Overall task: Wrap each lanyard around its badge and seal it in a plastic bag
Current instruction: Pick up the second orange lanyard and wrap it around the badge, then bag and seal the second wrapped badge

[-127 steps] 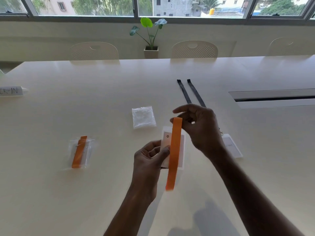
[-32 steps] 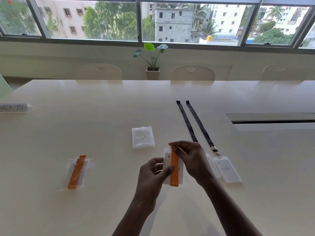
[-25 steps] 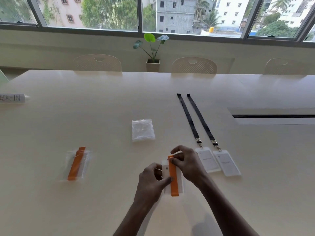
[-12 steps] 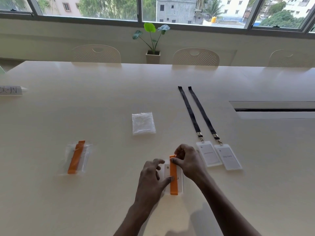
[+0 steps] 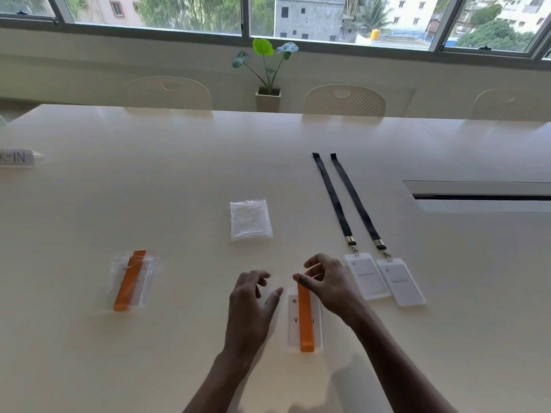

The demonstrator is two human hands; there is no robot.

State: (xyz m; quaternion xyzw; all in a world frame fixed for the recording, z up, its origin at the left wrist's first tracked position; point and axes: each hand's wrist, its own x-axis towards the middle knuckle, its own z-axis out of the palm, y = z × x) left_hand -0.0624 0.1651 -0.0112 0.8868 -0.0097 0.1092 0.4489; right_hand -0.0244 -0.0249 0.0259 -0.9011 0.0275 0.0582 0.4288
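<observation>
Left edge of the pale counter (image 5: 149,189): a white paper sign (image 5: 16,158), partly cut off by my view.

Left of centre, toward the near edge: a clear plastic bag holding an orange-wrapped badge (image 5: 131,281). I take that set as done, though I cannot make out its seal.

Mid-counter: a small flat stack of empty clear plastic bags (image 5: 250,219), well apart from both hands.

Left hand (image 5: 249,308): fingers spread and loosely bent, nothing in it. It hovers just left of the badge. The thumb tip is near the badge's edge, but I cannot confirm contact.

The white rectangular badge (image 5: 295,323) lies flat near the near edge, about centre. The orange fabric lanyard (image 5: 305,323) runs lengthwise over its face.

Right hand (image 5: 328,284): thumb and forefinger curled onto the lanyard's far end at the badge's top edge, pinching it there.

Just right of that hand: two black fabric lanyards (image 5: 340,204) laid straight toward the far edge. Each is clipped to a clear badge holder with a white card (image 5: 368,277). They sit side by side, unwrapped.

My read: the wrap on this second badge is finished or nearly so, and bagging comes next. The free left hand should reach forward and lift a single bag off the stack. The right should pin the wrap so it cannot spring loose. Then open the bag's mouth and slide the bundle in.
</observation>
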